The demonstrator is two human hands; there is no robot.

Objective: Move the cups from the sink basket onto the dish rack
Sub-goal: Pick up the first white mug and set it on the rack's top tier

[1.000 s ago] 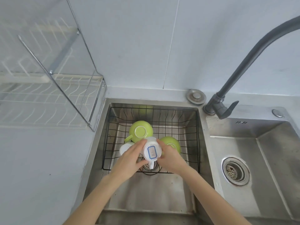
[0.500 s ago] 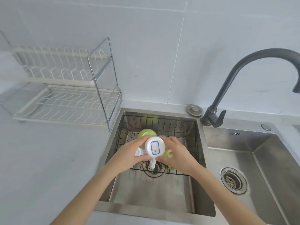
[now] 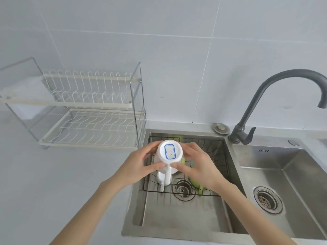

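I had both hands on a white mug (image 3: 169,154), held bottom-up over the 9 o'clock side of the wire sink basket (image 3: 219,156). My left hand (image 3: 136,167) pinched it from 9 o'clock, thumb near the handle and fingers curled round the far wall; my right hand (image 3: 198,165) pinched it from 3 o'clock in the same way. The mug's handle (image 3: 168,175) pointed toward me at 6 o'clock, and a blue-bordered label (image 3: 170,152) sat on its upturned base. Under it in the basket lay a second white cup (image 3: 161,178), mostly hidden, and at 4 o'clock of the mug a green cup (image 3: 194,183) showed past my right wrist. The basket sat in the left bowl of the steel sink (image 3: 177,221). The two-tier dish rack (image 3: 92,121) stood on the desk (image 3: 53,191) at 10 o'clock, just beside the sink's edge, and the dark faucet (image 3: 265,96) rose at 2 o'clock.
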